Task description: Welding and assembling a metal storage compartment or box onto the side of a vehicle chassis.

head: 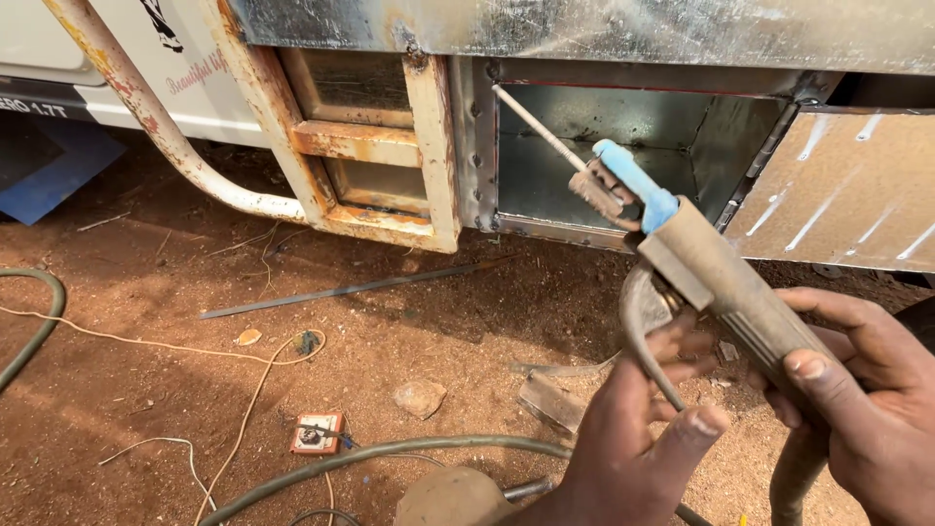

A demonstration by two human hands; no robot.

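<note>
Far left: one green hose (39,321) curving off the edge, cut off. One thin cord (146,343) trailing across red dirt. One rusty pipe rail (156,127) bending down to one rusted cream frame (375,141). One flat metal strip (341,289) lying on the ground below. One small orange box (317,434), details too small to make out. One stone (419,397) near it. One second hose (390,453) running along the bottom.

Centre: one open metal compartment (623,146), interior partly in shade. One welding rod (538,129) pointing up-left into it, clamped in one electrode holder (701,273) with blue jaw covers.

Left hand (638,429): fingers curled around the holder's lever. Right hand (857,390): wrapped tight round the handle, thumb on top; wrist cut off.

Far right: one metal door panel (847,190), edge out of frame.
</note>
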